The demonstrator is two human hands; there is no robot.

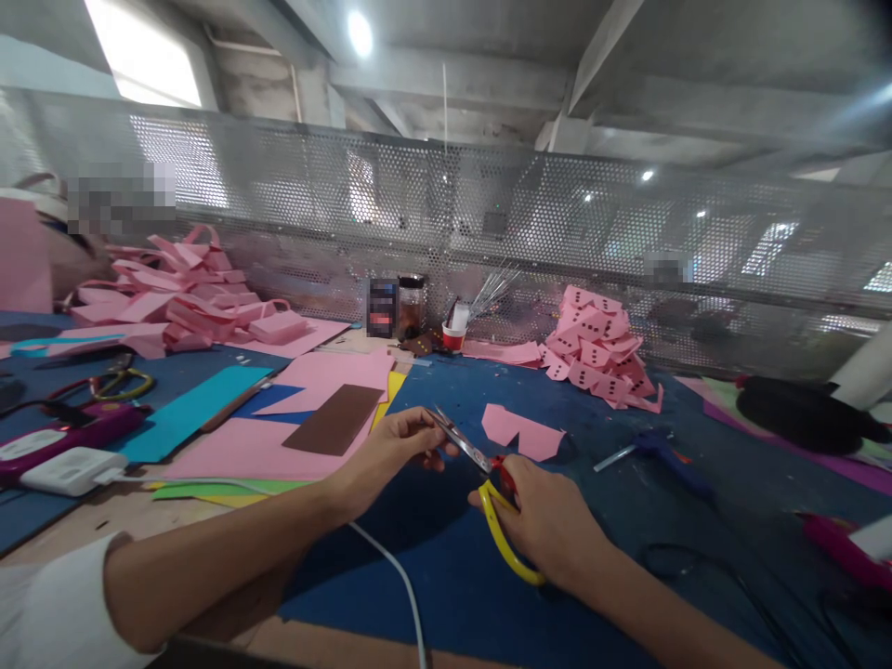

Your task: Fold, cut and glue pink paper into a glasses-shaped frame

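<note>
- The table (446,576) is covered by a blue mat, with bare wood seen at the near left.
- Pink sheets (279,437), a brown card (334,420) and a teal sheet (188,409) are spread at the left.
- A pink cutout (522,429) lies mid-table.
- Stacks of pink pieces (599,358) are piled by the mesh.
- A glue gun (659,451) lies at the right.
</note>
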